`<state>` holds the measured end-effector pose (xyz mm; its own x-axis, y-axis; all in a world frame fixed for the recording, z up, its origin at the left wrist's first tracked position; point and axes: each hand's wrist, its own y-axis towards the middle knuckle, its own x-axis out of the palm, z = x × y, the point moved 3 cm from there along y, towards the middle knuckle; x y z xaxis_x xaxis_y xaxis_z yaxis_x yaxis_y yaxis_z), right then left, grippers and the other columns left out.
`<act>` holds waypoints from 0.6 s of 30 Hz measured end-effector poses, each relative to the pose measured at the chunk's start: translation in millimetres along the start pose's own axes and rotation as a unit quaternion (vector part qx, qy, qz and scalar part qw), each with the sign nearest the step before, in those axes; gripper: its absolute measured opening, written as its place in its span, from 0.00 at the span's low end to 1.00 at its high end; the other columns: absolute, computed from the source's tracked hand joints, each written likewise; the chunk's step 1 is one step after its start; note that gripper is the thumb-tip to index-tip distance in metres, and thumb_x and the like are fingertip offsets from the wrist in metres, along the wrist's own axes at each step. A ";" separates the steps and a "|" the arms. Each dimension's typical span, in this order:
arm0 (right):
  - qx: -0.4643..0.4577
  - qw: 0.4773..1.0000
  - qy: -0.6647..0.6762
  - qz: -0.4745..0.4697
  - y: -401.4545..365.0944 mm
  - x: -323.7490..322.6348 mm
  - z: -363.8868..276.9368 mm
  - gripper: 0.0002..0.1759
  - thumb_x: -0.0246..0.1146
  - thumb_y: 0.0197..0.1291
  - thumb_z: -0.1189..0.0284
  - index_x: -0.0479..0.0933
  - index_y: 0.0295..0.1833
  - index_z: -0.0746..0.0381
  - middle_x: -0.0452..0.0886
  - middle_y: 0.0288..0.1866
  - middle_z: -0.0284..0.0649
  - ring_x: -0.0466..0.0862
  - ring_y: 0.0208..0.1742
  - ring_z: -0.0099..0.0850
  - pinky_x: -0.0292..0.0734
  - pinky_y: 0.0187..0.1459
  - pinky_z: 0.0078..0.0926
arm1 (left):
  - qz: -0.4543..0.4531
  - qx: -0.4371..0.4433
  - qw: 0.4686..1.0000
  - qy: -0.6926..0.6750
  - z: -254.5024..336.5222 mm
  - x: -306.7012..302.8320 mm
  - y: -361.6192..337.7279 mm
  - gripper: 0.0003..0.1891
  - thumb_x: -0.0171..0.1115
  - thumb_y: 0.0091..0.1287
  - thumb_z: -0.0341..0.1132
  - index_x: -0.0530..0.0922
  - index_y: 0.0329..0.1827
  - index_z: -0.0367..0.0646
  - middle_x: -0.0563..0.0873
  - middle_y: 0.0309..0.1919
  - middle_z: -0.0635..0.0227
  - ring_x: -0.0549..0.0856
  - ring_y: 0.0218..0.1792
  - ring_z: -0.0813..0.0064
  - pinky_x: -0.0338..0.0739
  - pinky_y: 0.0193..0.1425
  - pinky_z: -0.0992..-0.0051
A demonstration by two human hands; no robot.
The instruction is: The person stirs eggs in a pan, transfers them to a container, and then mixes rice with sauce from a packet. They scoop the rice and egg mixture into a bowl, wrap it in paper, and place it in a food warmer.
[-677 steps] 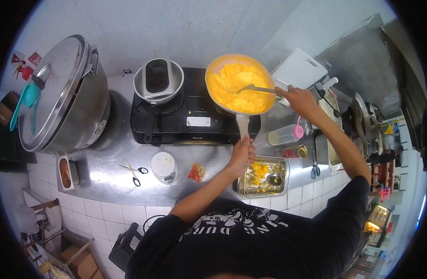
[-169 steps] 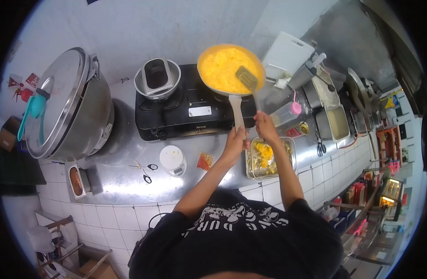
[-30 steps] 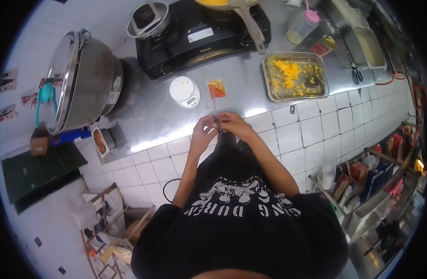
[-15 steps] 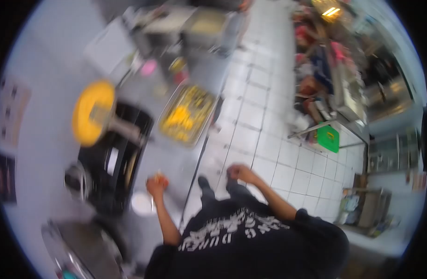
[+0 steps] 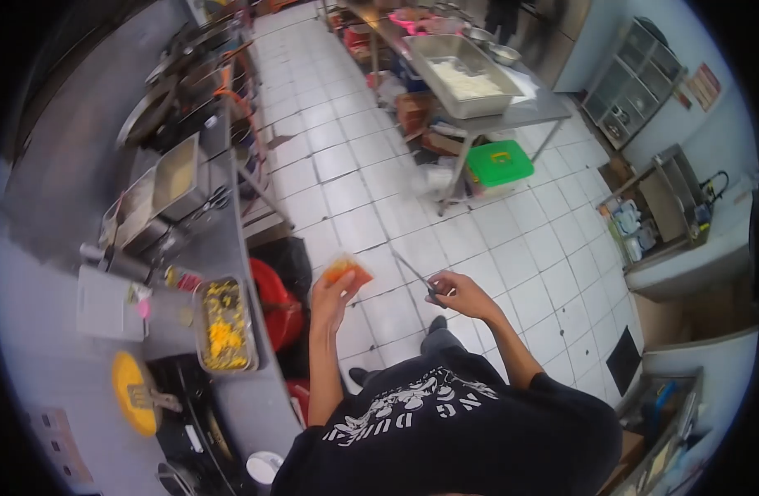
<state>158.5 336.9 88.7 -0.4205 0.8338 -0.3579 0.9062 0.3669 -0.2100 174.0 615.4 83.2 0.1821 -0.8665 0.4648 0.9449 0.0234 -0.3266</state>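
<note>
My left hand (image 5: 327, 304) is closed on a small clear plastic packet (image 5: 354, 274) with orange-red contents, raised in front of my body. Across from it, my right hand (image 5: 468, 298) grips the dark handle of a thin-bladed knife (image 5: 411, 268). The blade points up and left towards the packet, apart from it. To the left, a metal tray (image 5: 254, 364) of chopped yellow and dark green food rests on the steel counter (image 5: 268, 397). A yellow plate (image 5: 125, 376) with a spatula (image 5: 154, 400) on it lies beside the tray.
A deep steel pan (image 5: 478, 106) of white contents stands on the far table (image 5: 524, 116), above a green-lidded box (image 5: 499, 164). Below the counter's edge sits a red tub (image 5: 272, 302). Rectangular containers (image 5: 178, 175) stand farther along the counter. White floor tiles run between.
My view has swung away from the counter. My left hand has lifted the packet from over the counter, and my right hand has come up, the knife now plainly visible in it.
</note>
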 end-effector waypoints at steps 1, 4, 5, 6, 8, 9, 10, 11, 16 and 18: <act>0.007 0.999 -0.008 0.046 -2.9 -30.2 0.0 0.20 0.70 0.54 0.67 0.77 0.50 0.63 0.79 0.29 0.33 0.75 0.30 0.21 0.72 0.34 0.22 | -0.010 -0.004 1.000 0.005 -6.6 34.4 21.9 0.15 0.62 0.66 0.29 0.76 0.53 0.34 0.84 0.44 0.60 0.85 0.43 0.70 0.81 0.49 0.69; 0.025 0.992 0.028 0.119 -10.9 -110.2 16.0 0.22 0.71 0.53 0.64 0.77 0.51 0.63 0.79 0.30 0.32 0.74 0.31 0.21 0.71 0.33 0.23 | -0.121 -0.027 0.990 -0.066 -33.6 149.3 66.2 0.17 0.60 0.68 0.33 0.73 0.56 0.36 0.83 0.45 0.61 0.85 0.45 0.68 0.82 0.49 0.66; 0.012 0.990 0.020 0.136 -10.6 -136.3 27.0 0.23 0.72 0.53 0.64 0.76 0.52 0.63 0.77 0.32 0.31 0.73 0.32 0.20 0.70 0.32 0.21 | -0.143 -0.046 0.988 -0.046 -45.2 182.3 81.8 0.17 0.60 0.69 0.34 0.73 0.57 0.36 0.83 0.45 0.61 0.84 0.45 0.68 0.82 0.49 0.66; 0.024 0.990 0.022 0.138 -11.9 -161.0 31.4 0.23 0.72 0.53 0.64 0.76 0.52 0.63 0.77 0.32 0.31 0.73 0.32 0.20 0.70 0.32 0.21 | -0.161 -0.070 0.984 -0.027 -56.5 212.2 92.9 0.17 0.59 0.69 0.35 0.72 0.57 0.37 0.82 0.45 0.61 0.84 0.45 0.67 0.82 0.49 0.65; 0.018 0.983 0.023 0.184 -13.9 -216.8 34.4 0.23 0.72 0.53 0.64 0.76 0.52 0.62 0.76 0.32 0.29 0.73 0.33 0.19 0.69 0.32 0.18 | -0.176 -0.079 0.981 -0.009 -70.1 276.0 116.1 0.16 0.59 0.69 0.35 0.73 0.55 0.37 0.83 0.44 0.62 0.85 0.45 0.68 0.82 0.48 0.66; 0.031 0.982 0.043 0.179 -12.5 -240.7 37.6 0.23 0.72 0.54 0.64 0.76 0.53 0.62 0.75 0.32 0.29 0.73 0.34 0.18 0.68 0.32 0.17 | -0.196 -0.072 0.978 0.012 -73.1 304.0 126.2 0.15 0.60 0.69 0.35 0.73 0.54 0.37 0.83 0.44 0.62 0.85 0.44 0.70 0.82 0.47 0.67; 0.040 0.981 0.063 0.178 -8.7 -265.3 40.9 0.23 0.72 0.54 0.64 0.76 0.53 0.61 0.74 0.33 0.28 0.73 0.34 0.18 0.68 0.33 0.16 | -0.191 -0.084 0.978 0.012 -78.4 327.0 139.3 0.15 0.60 0.69 0.35 0.73 0.54 0.37 0.83 0.44 0.62 0.85 0.44 0.70 0.82 0.47 0.67; 0.040 0.981 0.072 0.177 -4.1 -287.5 45.4 0.23 0.72 0.54 0.64 0.76 0.53 0.61 0.74 0.34 0.28 0.73 0.35 0.17 0.68 0.33 0.16 | -0.203 -0.071 0.976 0.028 -82.2 350.7 154.0 0.15 0.59 0.69 0.35 0.73 0.54 0.37 0.83 0.44 0.63 0.85 0.43 0.70 0.83 0.46 0.69; 0.032 0.981 0.053 0.185 42.0 -391.3 94.9 0.25 0.72 0.52 0.62 0.77 0.54 0.61 0.73 0.36 0.28 0.73 0.36 0.17 0.68 0.33 0.17 | -0.237 -0.040 0.966 0.100 -110.3 451.2 244.1 0.14 0.59 0.69 0.34 0.73 0.53 0.37 0.84 0.42 0.64 0.86 0.41 0.73 0.84 0.42 0.73; 0.041 0.980 0.054 0.186 67.0 -436.0 115.8 0.25 0.72 0.53 0.62 0.77 0.54 0.61 0.73 0.36 0.28 0.73 0.36 0.18 0.67 0.33 0.17 | -0.263 -0.048 0.958 0.101 -124.6 492.3 286.0 0.14 0.60 0.69 0.34 0.73 0.53 0.37 0.84 0.41 0.64 0.85 0.40 0.75 0.83 0.42 0.74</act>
<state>397.4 -49.8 125.2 -0.0494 0.9443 -0.3255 0.9875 -0.0026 -0.1574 500.1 133.4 116.1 -0.3782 -0.8250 0.4200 0.8603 -0.4807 -0.1697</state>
